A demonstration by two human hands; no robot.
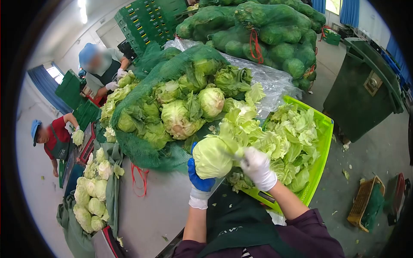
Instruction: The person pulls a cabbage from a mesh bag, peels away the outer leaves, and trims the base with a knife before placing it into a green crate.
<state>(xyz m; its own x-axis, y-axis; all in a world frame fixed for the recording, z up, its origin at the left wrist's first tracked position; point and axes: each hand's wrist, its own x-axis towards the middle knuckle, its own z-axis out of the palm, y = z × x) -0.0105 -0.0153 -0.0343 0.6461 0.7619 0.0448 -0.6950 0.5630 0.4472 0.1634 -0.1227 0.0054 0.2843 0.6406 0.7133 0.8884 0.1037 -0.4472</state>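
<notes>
My left hand (200,176), in a blue glove over a white one, grips a pale green cabbage (211,157) from its left side and below. White-gloved, my right hand (257,167) is closed at the cabbage's right side. A blurred grey blade, seemingly a knife (231,155), runs from its fingers to the cabbage; the handle is hidden. Loose cabbage leaves (297,133) fill the bright green crate (322,159) at my right. Beyond my hands, several untrimmed cabbages (178,118) spill from a green net bag (129,103).
Trimmed cabbages (92,193) lie at the left on green cloth. Full net bags (275,41) are piled at the back. A dark green bin (361,94) stands at right, a yellow crate (363,202) on the floor. Two co-workers (105,71) handle cabbages at the left.
</notes>
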